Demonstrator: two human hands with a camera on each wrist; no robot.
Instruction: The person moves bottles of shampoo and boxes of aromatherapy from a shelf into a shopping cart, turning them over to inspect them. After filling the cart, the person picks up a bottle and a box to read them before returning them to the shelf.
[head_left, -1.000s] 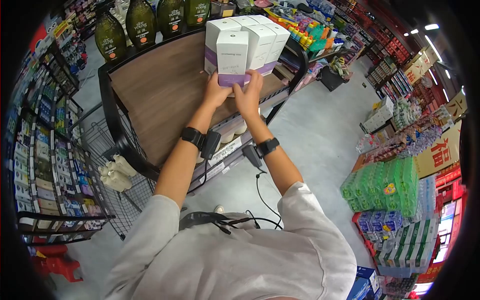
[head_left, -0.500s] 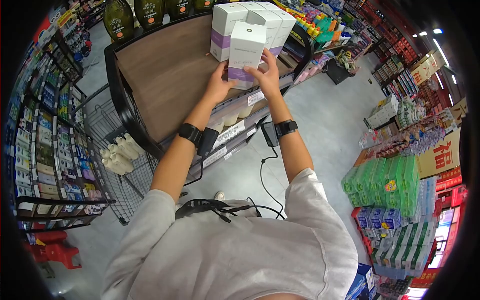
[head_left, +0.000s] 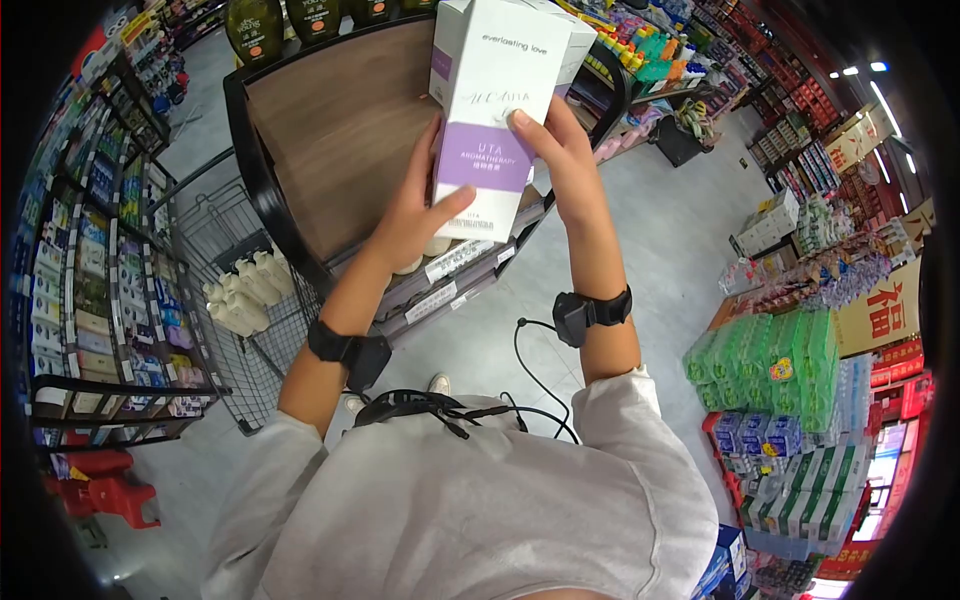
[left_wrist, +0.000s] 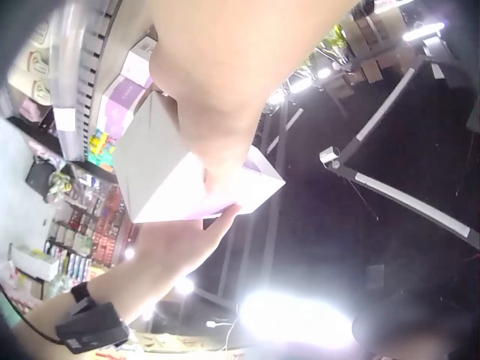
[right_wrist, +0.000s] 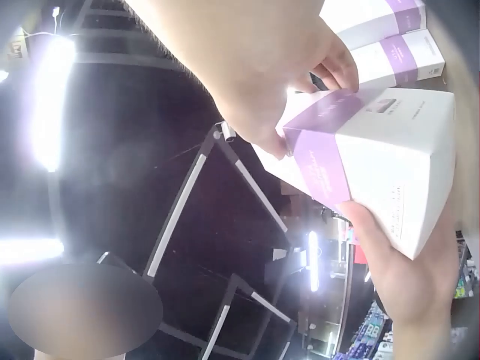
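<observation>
Both hands hold a tall white box with a purple band, printed "everlasting love" and "UTA AROMATHERAPY", tilted with its front face toward the head camera. My left hand grips its lower left side, thumb across the front near the bottom. On the right edge, higher up, my right hand grips it with the thumb on the front. The right wrist view shows the box between the two hands, with the right fingers curled at its side. Behind it, partly hidden, stand similar white boxes on the brown shelf top.
Dark green bottles line the shelf's back edge, inside a black rail. A wire cart at left holds several cream bottles. Green-wrapped packs are stacked at right. Cables hang near the waist.
The hands have lifted the box off the shelf front and drawn it toward the body. It has tipped so its front faces up at the head camera, and the hands have spread along its sides.
</observation>
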